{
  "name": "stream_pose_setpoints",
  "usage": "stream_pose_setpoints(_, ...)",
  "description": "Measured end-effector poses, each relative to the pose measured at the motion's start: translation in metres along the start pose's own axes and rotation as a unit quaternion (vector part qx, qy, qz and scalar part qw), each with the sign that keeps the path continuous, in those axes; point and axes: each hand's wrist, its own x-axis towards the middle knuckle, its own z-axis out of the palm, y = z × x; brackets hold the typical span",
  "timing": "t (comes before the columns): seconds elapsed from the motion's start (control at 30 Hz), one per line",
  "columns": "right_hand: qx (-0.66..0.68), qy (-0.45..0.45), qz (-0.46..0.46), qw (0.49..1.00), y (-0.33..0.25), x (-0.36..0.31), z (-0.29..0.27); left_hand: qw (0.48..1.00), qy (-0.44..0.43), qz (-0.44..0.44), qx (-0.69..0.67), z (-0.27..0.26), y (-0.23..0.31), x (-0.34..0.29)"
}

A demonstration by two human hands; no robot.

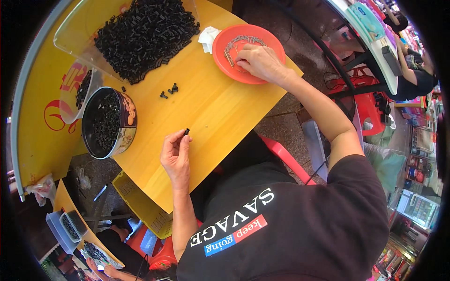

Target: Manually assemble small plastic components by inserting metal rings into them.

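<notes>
My left hand (176, 157) is raised over the near part of the yellow table (225, 119), a small black plastic piece (186, 131) pinched between thumb and fingertip. My right hand (262, 62) reaches into a shallow red plate (220, 56) at the table's right. Thin metal pins (247, 39) lie in a ring inside that plate. The right fingers are drawn together at the plate's bottom, and whatever is between them is hidden. Several loose black pieces (169, 91) lie on the tabletop between the two hands and the big pile.
A large heap of black pieces (145, 40) spills from a clear bin (70, 40) at the far left. Nearer stands a round tin (127, 122) holding more. Crumpled white tissue (208, 38) touches the plate. Another person's hands (105, 270) work at lower left.
</notes>
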Motion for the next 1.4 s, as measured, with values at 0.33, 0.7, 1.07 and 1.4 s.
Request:
stream_pose_setpoints(0.33,0.230,0.081,0.083,0.966,0.012,0.002,-0.013,1.000,0.008,0.002,-0.022,0.000,0.009,-0.001)
stream_pose_setpoints(0.7,0.473,-0.019,0.245,0.846,0.025,-0.003,-0.025,0.994,-0.036,-0.038,-0.100,0.012,0.025,0.003)
stream_pose_setpoints(1.07,0.637,-0.053,0.126,0.759,0.029,-0.012,-0.043,0.969,-0.155,-0.078,-0.179,0.073,0.056,0.069)
stream_pose_setpoints(1.4,0.658,-0.041,0.089,0.747,0.034,-0.017,-0.050,0.882,-0.250,-0.193,-0.349,0.172,0.046,0.166)
